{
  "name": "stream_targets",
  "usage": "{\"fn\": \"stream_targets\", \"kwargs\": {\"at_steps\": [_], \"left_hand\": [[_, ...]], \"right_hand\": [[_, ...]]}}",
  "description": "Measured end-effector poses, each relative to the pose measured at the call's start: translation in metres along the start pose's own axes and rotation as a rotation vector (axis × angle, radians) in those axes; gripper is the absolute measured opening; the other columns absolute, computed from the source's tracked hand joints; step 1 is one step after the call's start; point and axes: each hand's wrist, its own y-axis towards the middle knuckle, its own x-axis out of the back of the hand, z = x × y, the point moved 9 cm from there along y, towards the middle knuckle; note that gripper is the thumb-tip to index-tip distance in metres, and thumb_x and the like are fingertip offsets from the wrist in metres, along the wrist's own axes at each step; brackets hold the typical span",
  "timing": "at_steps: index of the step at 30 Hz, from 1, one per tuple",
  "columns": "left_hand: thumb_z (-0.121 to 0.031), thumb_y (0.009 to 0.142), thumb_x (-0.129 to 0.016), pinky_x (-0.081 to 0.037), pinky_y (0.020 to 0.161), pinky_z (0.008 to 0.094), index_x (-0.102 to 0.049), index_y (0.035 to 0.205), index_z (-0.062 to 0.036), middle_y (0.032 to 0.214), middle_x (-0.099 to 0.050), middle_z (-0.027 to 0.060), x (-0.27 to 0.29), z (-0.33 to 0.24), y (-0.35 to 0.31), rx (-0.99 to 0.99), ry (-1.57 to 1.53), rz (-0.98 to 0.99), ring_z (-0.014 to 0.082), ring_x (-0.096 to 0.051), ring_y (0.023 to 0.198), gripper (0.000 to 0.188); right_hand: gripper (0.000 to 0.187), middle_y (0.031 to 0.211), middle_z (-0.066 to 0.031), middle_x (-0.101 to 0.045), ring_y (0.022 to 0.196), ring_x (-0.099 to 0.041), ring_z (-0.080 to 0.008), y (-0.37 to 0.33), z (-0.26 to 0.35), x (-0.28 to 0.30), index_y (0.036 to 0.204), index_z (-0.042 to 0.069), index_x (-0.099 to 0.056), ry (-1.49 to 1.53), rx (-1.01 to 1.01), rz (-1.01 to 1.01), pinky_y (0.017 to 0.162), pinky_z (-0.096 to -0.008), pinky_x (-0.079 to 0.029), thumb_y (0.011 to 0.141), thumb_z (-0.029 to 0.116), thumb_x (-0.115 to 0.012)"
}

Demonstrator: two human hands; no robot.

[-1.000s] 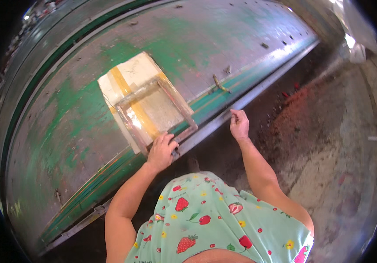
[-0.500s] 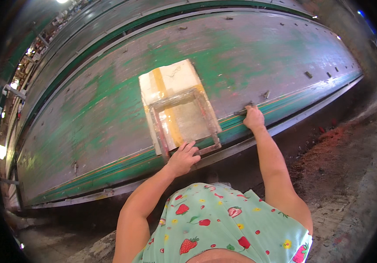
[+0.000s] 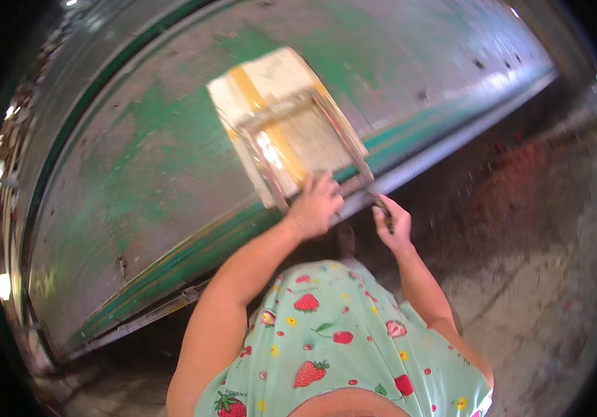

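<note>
A white foam board (image 3: 271,78) with yellow tape strips lies on the table, and an open rectangular frame (image 3: 274,111) with worn, reddish-grey bars rests on it. My left hand (image 3: 314,208) is at the frame's near bar, fingers bent over it and somewhat blurred. Just right of the frame's near corner, past the table edge, my right hand (image 3: 396,226) is closed around a small, dark, slim tool (image 3: 386,214). Its exact kind is hard to make out.
The long green-and-grey table (image 3: 166,187) has worn paint and a pale metal rail (image 3: 444,144) along its near edge. Small dark bits (image 3: 479,64) lie on it at the far right. Reddish debris (image 3: 521,163) covers part of the floor right of the table.
My right hand has drawn back from the tabletop toward me and left, bringing the dark tool beside the frame. My left hand stays at the near bar. The view has tilted and shifted.
</note>
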Motion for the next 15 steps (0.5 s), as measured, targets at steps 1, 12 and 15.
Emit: {"fn": "stream_targets", "kwargs": {"at_steps": [1, 12, 15], "left_hand": [[-0.017, 0.085, -0.076, -0.022, 0.135, 0.0785, -0.072, 0.123, -0.0068, 0.158, -0.059, 0.0234, -0.002, 0.000, 0.001, -0.004, -0.012, 0.022, 0.0506, -0.037, 0.166, 0.040], [-0.015, 0.089, -0.083, -0.018, 0.139, 0.0733, -0.075, 0.127, -0.0188, 0.158, -0.060, 0.0168, 0.006, -0.010, 0.015, 0.038, 0.180, 0.158, 0.0426, -0.037, 0.169, 0.038], [-0.016, 0.092, -0.081, -0.018, 0.140, 0.0719, -0.077, 0.126, -0.0188, 0.157, -0.061, 0.0167, 0.005, -0.010, 0.016, 0.018, 0.170, 0.140, 0.0416, -0.037, 0.169, 0.034]], "right_hand": [[0.039, 0.120, -0.0204, -0.085, 0.104, -0.085, -0.0353, -0.021, 0.012, -0.004, 0.138, 0.003, -0.079, -0.105, 0.001, 0.021, 0.094, -0.0427, -0.067, 0.100, 0.013, -0.080], [0.036, 0.084, -0.0082, -0.071, 0.077, -0.073, -0.0311, -0.059, 0.086, -0.036, 0.117, 0.011, -0.080, -0.437, 0.169, 0.023, 0.072, -0.0456, -0.056, 0.082, 0.009, -0.086], [0.040, 0.085, -0.0072, -0.071, 0.080, -0.072, -0.0301, -0.057, 0.083, -0.048, 0.119, 0.010, -0.080, -0.490, 0.186, 0.075, 0.073, -0.0446, -0.054, 0.080, 0.011, -0.087]]}}
